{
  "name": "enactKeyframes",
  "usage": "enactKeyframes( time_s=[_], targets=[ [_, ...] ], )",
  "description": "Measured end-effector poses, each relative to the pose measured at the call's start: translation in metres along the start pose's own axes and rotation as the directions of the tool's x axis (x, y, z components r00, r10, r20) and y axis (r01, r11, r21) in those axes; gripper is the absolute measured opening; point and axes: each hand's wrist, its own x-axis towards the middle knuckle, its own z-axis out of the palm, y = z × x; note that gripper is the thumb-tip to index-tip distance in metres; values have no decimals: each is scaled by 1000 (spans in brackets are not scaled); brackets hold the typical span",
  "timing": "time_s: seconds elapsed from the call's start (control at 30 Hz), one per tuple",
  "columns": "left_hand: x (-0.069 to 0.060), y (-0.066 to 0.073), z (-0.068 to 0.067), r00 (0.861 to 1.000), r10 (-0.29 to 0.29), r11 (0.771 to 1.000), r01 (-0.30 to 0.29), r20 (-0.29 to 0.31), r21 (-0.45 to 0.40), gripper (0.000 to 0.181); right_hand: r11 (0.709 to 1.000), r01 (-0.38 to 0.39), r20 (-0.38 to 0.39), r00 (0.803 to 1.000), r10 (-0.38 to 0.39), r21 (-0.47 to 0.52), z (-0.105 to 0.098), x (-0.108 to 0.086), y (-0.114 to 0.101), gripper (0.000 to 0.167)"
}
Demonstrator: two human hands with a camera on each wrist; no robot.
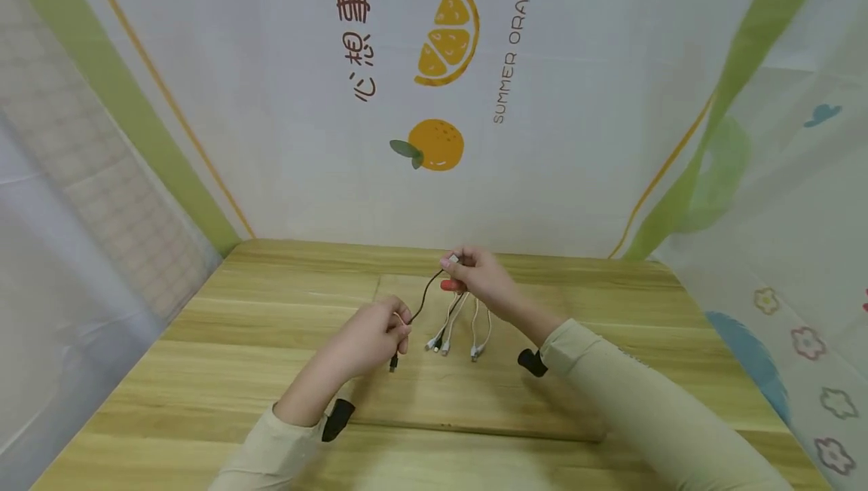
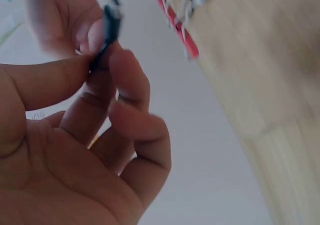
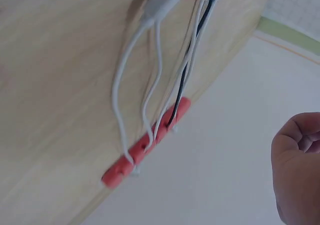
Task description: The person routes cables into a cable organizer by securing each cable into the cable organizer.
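Note:
My left hand (image 1: 375, 336) pinches a thin black cable (image 1: 423, 300) between thumb and fingertips, close to its black plug (image 1: 393, 363). In the left wrist view that plug (image 2: 112, 22) sticks up past the left thumb and index finger. Farther off, my right hand (image 1: 483, 278) pinches the cable's pale connector (image 1: 453, 258), and the cable curves between the hands. Below the right hand lies a red rod (image 3: 116, 175) with holes or notches; several white cables (image 3: 118, 92) and a dark one (image 3: 183, 75) run from it. Their plugs (image 1: 444, 348) lie toward me.
A wooden board (image 1: 502, 397) lies on the wood-grain table (image 1: 197, 340), under the rod and cables. Behind the table hangs a white curtain (image 1: 563, 175) with orange prints. Black wrist-worn pieces (image 1: 337, 421) sit beside both sleeves.

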Motion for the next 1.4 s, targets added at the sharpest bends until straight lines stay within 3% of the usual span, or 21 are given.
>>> enactKeyframes(
  time_s=[0.13,0.33,0.53,0.67,0.8,0.97,1.1,1.27,1.37,1.4],
  targets=[
    [3,4,12,996,69,997,-66,56,-48,9,998,-9,-18,1000,8,-59,-9,0,-1,22],
    [12,16,33,988,124,992,-123,93,-21,7,990,-15,-49,999,8,-143,-20,3,5,23],
    [27,25,57,984,149,983,-157,94,92,12,963,-8,-35,999,-1,-271,-32,8,16,31],
    [37,31,73,982,174,955,-188,78,228,6,943,-26,-12,1000,23,-332,-39,11,21,29],
    [45,37,84,982,176,920,-188,66,343,13,931,-58,21,997,70,-360,-44,12,20,29],
    [51,43,89,985,164,896,-175,61,408,8,912,-79,48,993,107,-403,-49,13,17,31],
    [52,44,92,985,166,882,-166,40,440,9,883,-49,73,993,94,-466,-55,13,12,32],
    [55,43,100,991,130,883,-131,34,451,12,834,-10,98,992,76,-552,-65,16,16,34],
    [58,42,108,990,136,885,-142,45,443,16,810,5,109,991,72,-586,-70,19,22,37],
    [60,42,111,988,144,875,-149,46,460,17,803,7,111,991,74,-596,-72,19,23,37]
  ],
)
